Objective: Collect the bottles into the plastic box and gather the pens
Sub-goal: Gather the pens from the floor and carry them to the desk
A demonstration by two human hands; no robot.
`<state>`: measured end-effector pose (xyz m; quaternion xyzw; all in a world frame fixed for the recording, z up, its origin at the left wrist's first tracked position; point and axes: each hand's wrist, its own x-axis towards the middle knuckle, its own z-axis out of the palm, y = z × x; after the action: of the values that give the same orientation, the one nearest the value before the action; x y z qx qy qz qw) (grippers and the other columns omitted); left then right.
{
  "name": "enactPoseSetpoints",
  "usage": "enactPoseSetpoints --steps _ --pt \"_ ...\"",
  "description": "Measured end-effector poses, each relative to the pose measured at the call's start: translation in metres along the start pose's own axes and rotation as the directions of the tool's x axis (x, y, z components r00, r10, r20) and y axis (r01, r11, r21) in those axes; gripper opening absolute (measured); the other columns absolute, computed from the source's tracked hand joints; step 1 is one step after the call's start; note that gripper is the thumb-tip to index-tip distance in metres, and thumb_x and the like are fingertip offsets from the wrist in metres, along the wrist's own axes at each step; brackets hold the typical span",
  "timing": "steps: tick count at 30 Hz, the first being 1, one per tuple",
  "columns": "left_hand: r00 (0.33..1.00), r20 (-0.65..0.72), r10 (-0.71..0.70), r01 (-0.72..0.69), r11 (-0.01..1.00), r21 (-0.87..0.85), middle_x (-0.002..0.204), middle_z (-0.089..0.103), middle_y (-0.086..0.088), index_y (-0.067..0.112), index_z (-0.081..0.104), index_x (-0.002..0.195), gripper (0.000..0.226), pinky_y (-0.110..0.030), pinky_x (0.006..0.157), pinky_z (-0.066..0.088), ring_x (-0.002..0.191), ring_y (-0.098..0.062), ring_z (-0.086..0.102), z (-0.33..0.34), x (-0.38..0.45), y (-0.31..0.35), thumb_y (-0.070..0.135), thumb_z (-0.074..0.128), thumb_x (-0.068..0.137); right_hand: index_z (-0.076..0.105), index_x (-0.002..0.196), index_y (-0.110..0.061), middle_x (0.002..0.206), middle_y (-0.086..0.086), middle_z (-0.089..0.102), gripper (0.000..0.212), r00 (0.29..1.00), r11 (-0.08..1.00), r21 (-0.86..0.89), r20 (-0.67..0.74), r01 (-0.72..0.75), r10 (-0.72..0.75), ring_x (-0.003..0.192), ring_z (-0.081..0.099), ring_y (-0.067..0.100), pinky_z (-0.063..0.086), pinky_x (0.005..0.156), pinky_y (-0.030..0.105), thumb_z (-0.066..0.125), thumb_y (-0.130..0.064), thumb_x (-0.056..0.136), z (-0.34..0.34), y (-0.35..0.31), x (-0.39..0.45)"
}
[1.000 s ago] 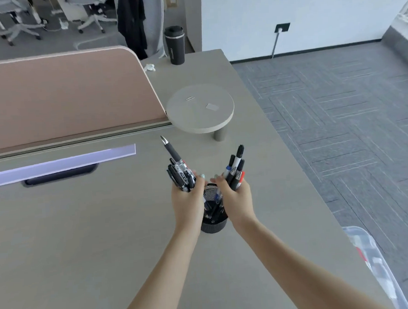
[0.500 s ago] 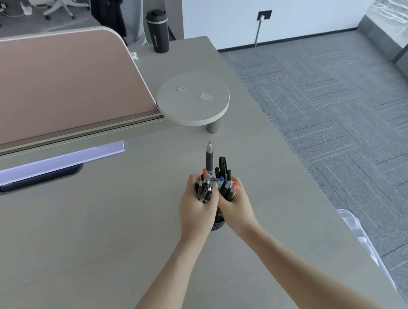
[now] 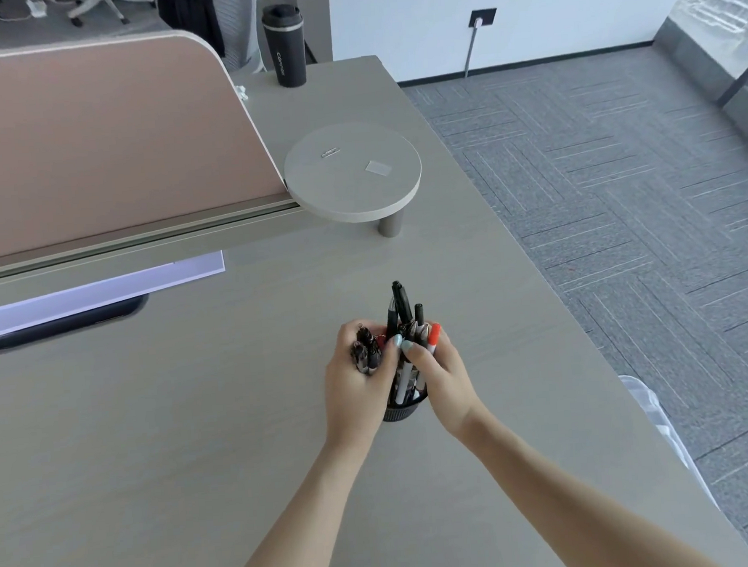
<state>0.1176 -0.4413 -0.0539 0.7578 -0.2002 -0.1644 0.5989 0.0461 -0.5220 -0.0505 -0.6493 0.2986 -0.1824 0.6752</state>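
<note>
Left hand [image 3: 357,383] and right hand [image 3: 441,377] each grip pens [image 3: 405,314] above the holder [image 3: 400,412]. Both hands hide most of the holder. Right of the holder, the plastic box [image 3: 654,415] is cut off by the table [image 3: 197,425] edge.

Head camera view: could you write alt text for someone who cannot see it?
Two hands, left and right, grip bundles of pens over a black pen cup on a grey desk. A black tumbler stands at the far end.

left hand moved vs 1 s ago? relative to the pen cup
Yes. The left hand with its pens has closed in rightward against the right hand, over the pen cup; a second ago the two bundles were spread apart either side of it.
</note>
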Motion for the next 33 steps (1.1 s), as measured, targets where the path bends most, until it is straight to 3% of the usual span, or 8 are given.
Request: enactPoseSetpoints --steps 7,12,18,21,24,27,30,33 --pt "0.995 0.092 0.031 -0.036 0.998 0.052 0.119 0.047 0.031 0.028 0.042 0.133 0.078 -0.008 0.091 0.037 0.113 0.009 0.048 -0.002 0.0 -0.002 0.058 0.063 0.064 0.064 0.094 -0.024 0.116 0.0 0.056 0.035 0.992 0.99 -0.07 -0.023 0.123 -0.125 0.112 0.05 -0.001 0.037 0.088 0.009 0.045 -0.048 0.076 -0.003 0.001 -0.003" --pt "0.976 0.212 0.047 -0.062 0.996 0.068 0.134 0.046 0.023 0.061 0.007 0.127 0.091 -0.003 0.084 0.041 0.105 0.019 0.052 -0.01 -0.008 0.002 0.051 0.067 0.06 0.059 0.079 -0.018 0.084 -0.001 0.054 0.033 0.997 0.998 -0.008 -0.045 0.07 -0.07 0.08 0.052 0.012 0.041 0.072 0.024 0.049 -0.05 0.078 -0.005 0.002 -0.003" --pt "0.974 0.176 0.145 -0.169 0.977 0.13 0.14 0.018 0.038 0.064 -0.001 0.129 0.095 -0.04 0.108 0.037 0.134 -0.002 0.034 -0.009 -0.01 0.004 0.051 0.065 0.062 0.053 0.088 0.012 0.071 0.012 0.053 0.062 1.0 0.998 0.059 -0.019 -0.024 0.025 0.059 0.052 0.014 0.043 0.051 0.018 0.048 -0.05 0.085 -0.009 -0.004 -0.001" --pt "0.984 0.112 0.139 -0.149 0.985 0.091 0.142 0.019 0.035 0.059 0.005 0.131 0.09 -0.027 0.11 0.033 0.134 0.006 0.029 -0.008 -0.012 0.004 0.052 0.063 0.063 0.062 0.096 -0.001 0.083 0.022 0.059 0.057 1.0 1.0 0.027 -0.001 -0.012 0.012 0.07 0.056 0.017 0.047 0.061 0.029 0.047 -0.054 0.086 -0.009 0.0 -0.001" --pt "0.995 0.07 0.065 -0.058 0.994 -0.094 0.145 0.03 0.022 0.055 0.014 0.131 0.081 -0.01 0.1 0.036 0.128 0.007 0.038 -0.006 -0.016 0.009 0.049 0.059 0.065 0.067 0.098 -0.017 0.092 0.004 0.065 0.04 0.999 0.998 -0.05 -0.006 0.046 -0.046 0.089 0.059 0.013 0.045 0.08 0.032 0.042 -0.047 0.091 -0.011 0.008 -0.006" --pt "1.0 0.017 0.017 -0.013 0.969 -0.245 0.143 0.039 0.012 0.045 0.02 0.135 0.067 -0.009 0.097 0.037 0.127 -0.001 0.043 -0.001 -0.014 0.013 0.054 0.044 0.073 0.061 0.12 -0.033 0.127 -0.016 0.057 0.039 0.997 0.982 -0.173 0.014 0.075 -0.073 0.126 0.045 0.001 0.038 0.102 0.025 0.034 -0.044 0.094 -0.012 0.016 -0.011" --pt "0.997 0.009 -0.076 0.075 0.947 -0.313 0.142 0.042 0.014 0.045 0.023 0.136 0.061 -0.016 0.102 0.035 0.126 0.004 0.042 0.004 -0.013 0.018 0.064 0.034 0.079 0.041 0.138 -0.036 0.148 -0.019 0.034 0.049 0.998 0.955 -0.292 0.012 0.059 -0.058 0.137 0.019 -0.011 0.02 0.107 0.009 0.028 -0.048 0.092 -0.016 0.022 -0.014" --pt "0.99 -0.001 -0.141 0.137 0.965 -0.223 0.144 0.04 0.012 0.034 0.028 0.141 0.046 -0.025 0.109 0.031 0.128 0.0 0.04 0.004 -0.01 0.026 0.048 0.026 0.098 0.028 0.147 -0.029 0.153 -0.02 0.024 0.065 0.999 0.948 -0.318 0.048 0.011 0.005 0.139 0.014 -0.01 0.017 0.117 0.023 0.028 -0.058 0.089 -0.019 0.021 -0.015"
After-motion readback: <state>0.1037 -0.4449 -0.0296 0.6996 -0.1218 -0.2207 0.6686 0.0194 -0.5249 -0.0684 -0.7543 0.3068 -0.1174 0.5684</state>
